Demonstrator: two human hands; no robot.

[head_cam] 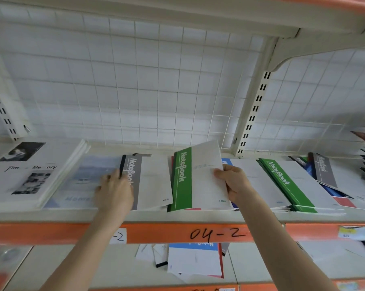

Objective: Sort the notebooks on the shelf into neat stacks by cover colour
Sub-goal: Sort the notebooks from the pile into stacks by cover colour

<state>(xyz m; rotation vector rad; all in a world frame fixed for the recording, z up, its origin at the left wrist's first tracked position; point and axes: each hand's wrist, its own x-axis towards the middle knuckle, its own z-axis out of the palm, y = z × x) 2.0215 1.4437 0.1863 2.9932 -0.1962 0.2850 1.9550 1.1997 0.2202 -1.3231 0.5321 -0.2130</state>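
My right hand (233,181) grips the right edge of a green-striped notebook (195,179), lifted and tilted above a stack with a red cover peeking out beneath. My left hand (114,192) rests on the left edge of a grey-striped notebook (148,181), fingers on its spine. Further right lie a second green-striped notebook (286,183) on a stack, a blue cover edge (225,161), and another grey-striped notebook (324,171) over blue and red ones.
White "Memory" booklets (24,175) and a pale blue book (83,181) fill the shelf's left. The orange shelf edge (177,233) reads "04-2". A lower shelf holds a blue-topped notebook (195,261) and loose ones. A wire grid backs the shelf; a slotted upright (253,114) stands at right.
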